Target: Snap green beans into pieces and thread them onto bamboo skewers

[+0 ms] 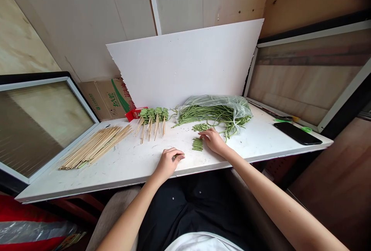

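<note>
Close to the table's front edge, my left hand (168,163) is closed in a pinch. A small dark-greenish bit shows between its thumb and fingers, too small to name. My right hand (214,141) rests with fingers stretched out at the upper right of a neat row of cut green bean pieces (197,144). Just beyond its fingertips lies a small heap of short bean ends (200,127). Long green beans (203,113) spill from a clear plastic bag (240,106) behind. To the left are bundles of skewered bean pieces (153,115), their sticks pointing toward me.
Loose bamboo skewers (94,146) lie in a pile on the left of the white table (121,170). A cardboard box (106,98) and a white board (185,65) stand at the back. A black phone (297,133) lies on the right, beside a framed glass panel (310,73).
</note>
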`<state>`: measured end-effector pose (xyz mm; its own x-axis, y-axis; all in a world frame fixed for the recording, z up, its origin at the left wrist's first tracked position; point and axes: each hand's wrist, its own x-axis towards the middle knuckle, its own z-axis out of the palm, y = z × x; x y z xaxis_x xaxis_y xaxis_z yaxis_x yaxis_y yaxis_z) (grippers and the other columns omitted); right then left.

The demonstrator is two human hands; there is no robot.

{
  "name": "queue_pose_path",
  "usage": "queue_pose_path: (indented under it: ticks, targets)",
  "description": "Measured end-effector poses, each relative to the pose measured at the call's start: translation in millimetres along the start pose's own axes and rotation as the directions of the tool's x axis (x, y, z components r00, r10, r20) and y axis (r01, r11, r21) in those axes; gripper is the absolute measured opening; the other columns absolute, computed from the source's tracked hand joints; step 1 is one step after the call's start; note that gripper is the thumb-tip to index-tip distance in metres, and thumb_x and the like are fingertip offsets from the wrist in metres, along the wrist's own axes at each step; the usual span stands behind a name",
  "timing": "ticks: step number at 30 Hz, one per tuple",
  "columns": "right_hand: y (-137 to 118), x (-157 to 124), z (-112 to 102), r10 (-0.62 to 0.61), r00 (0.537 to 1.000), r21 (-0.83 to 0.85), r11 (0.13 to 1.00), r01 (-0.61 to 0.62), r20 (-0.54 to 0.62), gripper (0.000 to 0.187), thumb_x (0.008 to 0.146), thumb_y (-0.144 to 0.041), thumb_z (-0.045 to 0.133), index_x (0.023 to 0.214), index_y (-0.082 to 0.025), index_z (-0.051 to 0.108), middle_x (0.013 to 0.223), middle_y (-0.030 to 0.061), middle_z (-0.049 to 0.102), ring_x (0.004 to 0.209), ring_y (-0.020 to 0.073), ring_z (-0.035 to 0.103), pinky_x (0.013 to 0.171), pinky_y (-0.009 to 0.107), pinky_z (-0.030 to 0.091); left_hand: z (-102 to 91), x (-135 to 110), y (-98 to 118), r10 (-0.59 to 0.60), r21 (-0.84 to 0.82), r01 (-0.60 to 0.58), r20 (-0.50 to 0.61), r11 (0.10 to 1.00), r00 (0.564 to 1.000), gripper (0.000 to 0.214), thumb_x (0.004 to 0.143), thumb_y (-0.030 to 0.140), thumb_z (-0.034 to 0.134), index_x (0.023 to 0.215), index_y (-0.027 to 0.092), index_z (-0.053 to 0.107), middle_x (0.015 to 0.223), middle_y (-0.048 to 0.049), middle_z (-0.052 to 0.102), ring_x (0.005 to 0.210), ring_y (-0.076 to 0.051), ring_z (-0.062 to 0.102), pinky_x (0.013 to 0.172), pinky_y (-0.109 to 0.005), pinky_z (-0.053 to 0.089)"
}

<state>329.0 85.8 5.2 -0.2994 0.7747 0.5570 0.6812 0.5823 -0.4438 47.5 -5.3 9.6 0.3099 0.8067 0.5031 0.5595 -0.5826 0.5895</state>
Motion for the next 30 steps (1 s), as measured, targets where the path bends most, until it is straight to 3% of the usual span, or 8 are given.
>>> queue_pose_path:
  ticks: [6, 9, 12, 15, 20, 25, 30]
  targets:
    - [-22.7, 4.1, -11.8, 0.048, 0.998, 0.107, 0.993, -0.043, -0.050, 0.037, 0.091, -0.006, 0.049, 0.113, -0.019, 0.076, 0.101, 0.0101, 0.078, 0.108, 0.0297, 0.060, 0.095, 0.045, 0.050, -0.7, 0.5, 0.6, -0.011, -0.019, 0.011, -0.011, 1.000, 1.000, 0.015, 0.097, 0.030, 0.068, 0.103, 0.022, 0.079, 0.094, -0.0081, 0.077, 0.091, -0.023, 0.069, 0.084, -0.036, 0.053]
    - [-51.9, 2.2, -20.9, -0.093, 0.995, 0.197, 0.977, 0.082, 0.047, 0.031, 0.089, -0.008, 0.058, 0.111, -0.021, 0.075, 0.104, 0.0076, 0.077, 0.107, 0.0282, 0.061, 0.097, 0.045, 0.050, -2.1, 0.0, 2.8, -0.070, -0.027, 0.069, -0.051, 0.997, 0.996, 0.028, 0.091, 0.030, 0.077, 0.118, 0.023, 0.076, 0.090, -0.0063, 0.077, 0.092, -0.023, 0.070, 0.085, -0.036, 0.054]
    - [-81.9, -2.9, -23.7, -0.277, 0.942, 0.284, 0.934, 0.217, 0.189, 0.028, 0.086, -0.017, 0.073, 0.113, -0.025, 0.076, 0.105, 0.0072, 0.076, 0.108, 0.0276, 0.060, 0.096, 0.042, 0.051, -3.2, -0.5, 5.6, -0.101, -0.083, 0.096, -0.058, 0.992, 0.993, 0.045, 0.088, 0.030, 0.080, 0.131, 0.023, 0.068, 0.088, -0.0047, 0.077, 0.087, -0.022, 0.072, 0.084, -0.035, 0.056]
    - [-98.8, -7.2, -17.9, -0.348, 0.915, 0.314, 0.909, 0.276, 0.205, 0.019, 0.089, -0.028, 0.078, 0.108, -0.026, 0.079, 0.097, 0.0077, 0.076, 0.103, 0.0271, 0.060, 0.090, 0.040, 0.051, -3.0, -0.7, 8.7, -0.102, -0.158, 0.098, -0.017, 0.983, 0.995, 0.046, 0.091, 0.028, 0.077, 0.135, 0.023, 0.065, 0.084, -0.0039, 0.078, 0.085, -0.020, 0.074, 0.084, -0.033, 0.057]
    - [-92.4, -7.4, -6.7, -0.350, 0.924, 0.308, 0.905, 0.293, 0.151, 0.012, 0.096, -0.033, 0.070, 0.098, -0.025, 0.080, 0.086, 0.0077, 0.074, 0.096, 0.0264, 0.058, 0.085, 0.039, 0.049, -2.5, -0.4, 9.0, -0.090, -0.103, 0.089, -0.008, 0.991, 0.996, 0.048, 0.088, 0.030, 0.080, 0.133, 0.025, 0.067, 0.089, -0.0044, 0.079, 0.091, -0.023, 0.073, 0.091, -0.037, 0.057]
    - [-82.3, -4.1, -8.6, -0.305, 0.948, 0.275, 0.923, 0.270, 0.092, 0.017, 0.100, -0.034, 0.063, 0.100, -0.024, 0.077, 0.091, 0.0086, 0.074, 0.096, 0.0260, 0.059, 0.087, 0.040, 0.049, -8.6, 2.0, 3.1, -0.055, 0.078, 0.062, -0.089, 0.995, 0.995, 0.015, 0.091, 0.031, 0.077, 0.104, 0.026, 0.080, 0.098, -0.0065, 0.080, 0.100, -0.026, 0.068, 0.090, -0.039, 0.054]
    - [-89.7, -5.7, -10.6, -0.287, 0.954, 0.302, 0.920, 0.249, 0.088, 0.017, 0.098, -0.037, 0.066, 0.101, -0.024, 0.076, 0.092, 0.0085, 0.074, 0.096, 0.0262, 0.060, 0.086, 0.040, 0.049, -11.9, 3.9, 4.5, -0.014, 0.116, 0.026, -0.111, 0.993, 0.994, 0.013, 0.094, 0.033, 0.073, 0.102, 0.027, 0.081, 0.097, -0.0055, 0.080, 0.094, -0.025, 0.068, 0.089, -0.038, 0.052]
